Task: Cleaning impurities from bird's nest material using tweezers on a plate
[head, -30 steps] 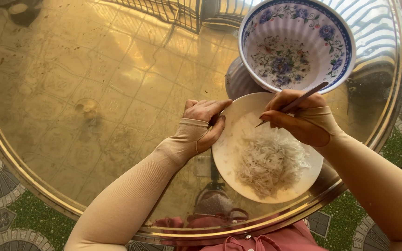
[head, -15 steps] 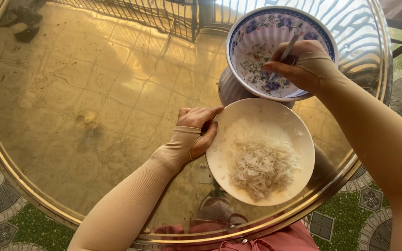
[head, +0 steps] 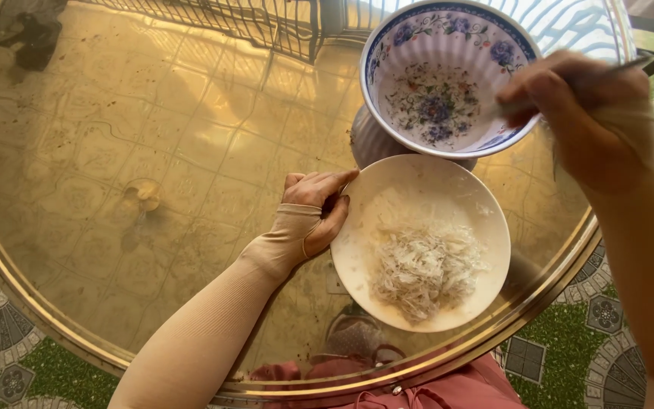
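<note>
Left hand (head: pixel 318 212) resting on the glass table (head: pixel 115 151), fingers curled loosely against the left rim of the white plate (head: pixel 357 257), steadying rather than gripping. Shredded white food (head: pixel 424 266) heaped toward the plate's near side. Right hand (head: pixel 580 121) raised and blurred over the right edge of the flowered bowl (head: pixel 448 83), fingers closed around a thin utensil (head: pixel 607 72) of unclear kind. Bowl just beyond the plate, rims overlapping. Beige sleeve (head: pixel 213 333) covering left forearm to the knuckles.
</note>
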